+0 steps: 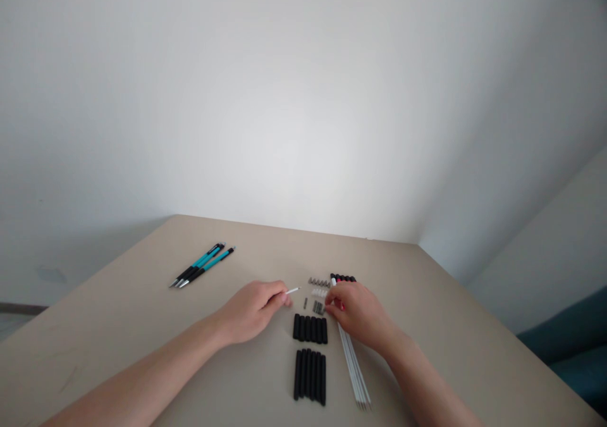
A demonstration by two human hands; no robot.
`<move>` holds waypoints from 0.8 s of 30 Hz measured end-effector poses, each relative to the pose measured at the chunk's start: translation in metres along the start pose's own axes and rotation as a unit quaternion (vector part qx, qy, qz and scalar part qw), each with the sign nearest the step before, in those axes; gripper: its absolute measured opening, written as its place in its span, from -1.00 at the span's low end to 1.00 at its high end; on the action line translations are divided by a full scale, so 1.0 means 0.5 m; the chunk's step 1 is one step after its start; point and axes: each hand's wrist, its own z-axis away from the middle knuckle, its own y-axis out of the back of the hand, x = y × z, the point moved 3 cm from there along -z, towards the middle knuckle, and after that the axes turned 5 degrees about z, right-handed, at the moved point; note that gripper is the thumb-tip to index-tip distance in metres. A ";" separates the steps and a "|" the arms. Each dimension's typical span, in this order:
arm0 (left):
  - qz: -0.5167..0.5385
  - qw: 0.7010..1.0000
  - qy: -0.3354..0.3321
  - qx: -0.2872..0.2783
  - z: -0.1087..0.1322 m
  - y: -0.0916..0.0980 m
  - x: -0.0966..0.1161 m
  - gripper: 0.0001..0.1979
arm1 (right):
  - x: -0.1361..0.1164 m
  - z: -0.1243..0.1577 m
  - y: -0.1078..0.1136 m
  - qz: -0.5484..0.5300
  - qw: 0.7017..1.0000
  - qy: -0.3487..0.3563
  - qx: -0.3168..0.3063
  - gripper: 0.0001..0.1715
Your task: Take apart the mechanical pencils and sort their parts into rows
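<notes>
My left hand [260, 310] is closed in a pinch around a thin white pen refill [294, 290], its tip pointing right. My right hand [355, 310] reaches down at the right end of a small group of metal springs [318, 307]; its fingertips are pressed together, and whatever they hold is too small to make out. One spring [305, 303] lies apart, left of that group. Several white refills [353, 369] lie side by side partly under my right hand. Something red shows beneath its fingers, mostly hidden.
Pointed metal pen tips [318, 282], small whitish parts [320, 293] and black end pieces [349, 278] lie behind the springs. Nearer me are rows of short black grips [310, 329] and longer black tubes [310, 376]. Three blue-and-black pens [203, 266] lie at the table's [142, 326] back left.
</notes>
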 end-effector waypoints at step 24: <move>-0.067 0.997 -0.019 -0.031 -0.013 -0.027 0.015 -0.65 | -0.016 -0.004 -0.008 0.013 1.000 -0.008 0.007 -0.82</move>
